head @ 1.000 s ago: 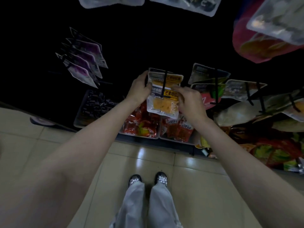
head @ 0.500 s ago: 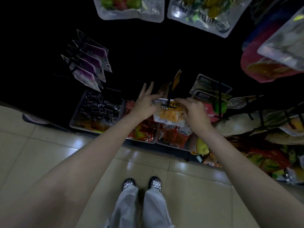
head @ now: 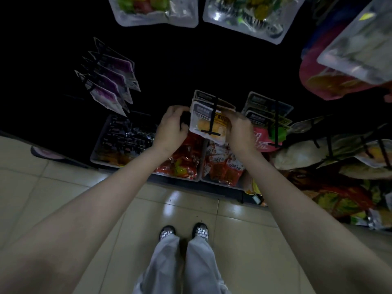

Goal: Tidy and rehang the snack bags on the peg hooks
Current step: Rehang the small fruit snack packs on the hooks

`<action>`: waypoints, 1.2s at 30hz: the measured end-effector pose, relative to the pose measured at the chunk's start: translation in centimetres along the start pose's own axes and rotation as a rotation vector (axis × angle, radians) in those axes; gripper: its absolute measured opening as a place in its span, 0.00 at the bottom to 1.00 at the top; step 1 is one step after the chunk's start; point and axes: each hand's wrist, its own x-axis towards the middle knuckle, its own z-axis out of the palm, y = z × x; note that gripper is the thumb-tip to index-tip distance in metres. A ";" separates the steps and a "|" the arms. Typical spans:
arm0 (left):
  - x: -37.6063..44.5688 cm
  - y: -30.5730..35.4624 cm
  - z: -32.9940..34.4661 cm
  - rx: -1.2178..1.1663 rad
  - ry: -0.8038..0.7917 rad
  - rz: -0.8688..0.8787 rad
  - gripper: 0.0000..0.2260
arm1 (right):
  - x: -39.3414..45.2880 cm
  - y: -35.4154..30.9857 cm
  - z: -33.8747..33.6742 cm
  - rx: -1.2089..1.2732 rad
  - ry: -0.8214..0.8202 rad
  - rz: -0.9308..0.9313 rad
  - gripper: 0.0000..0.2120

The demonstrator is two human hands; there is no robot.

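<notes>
Nearest, at 6 o'clock, two shoes [head: 184,232] and pale trouser legs [head: 180,266] stand on the tiled floor [head: 63,187]. Both bare forearms reach up from the lower corners toward the middle of the view.

Past the feet, a row of trays [head: 199,179] sits at the foot of the dark display: black packs [head: 125,139] at 9 o'clock of the hands, red packs [head: 184,160] under the left wrist, orange-red packs [head: 222,168] under the right wrist.

Just above centre, the left hand [head: 171,130] is curled at the left edge of the mango bag [head: 203,122], fingertips touching it; whether it actually pinches the bag cannot be told. The right hand [head: 237,132] grips the bag's right edge, fingers curled round it. The bag hangs on a black peg hook [head: 213,117], whose crossbar shows across its front; a second bag [head: 212,98] sits just behind it on the same hook.

At 3 o'clock of the hands, grey-topped bags [head: 265,105] hang on another hook, with a pink and green bag [head: 267,139] at their front. Further right, at 4 o'clock, lies a heap of pale and yellow bags [head: 339,153]. At 10 o'clock, purple bags [head: 110,81] fan out on a hook.

Farthest, at 12 o'clock, two clear bags [head: 157,11] of coloured sweets hang overhead, and at 2 o'clock a clear pouch [head: 360,45] overlaps a pink bag [head: 318,81].
</notes>
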 end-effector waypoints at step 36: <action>-6.3 14.2 2.4 0.072 -0.419 0.293 0.28 | -10.4 7.7 -17.6 0.330 -0.457 0.141 0.02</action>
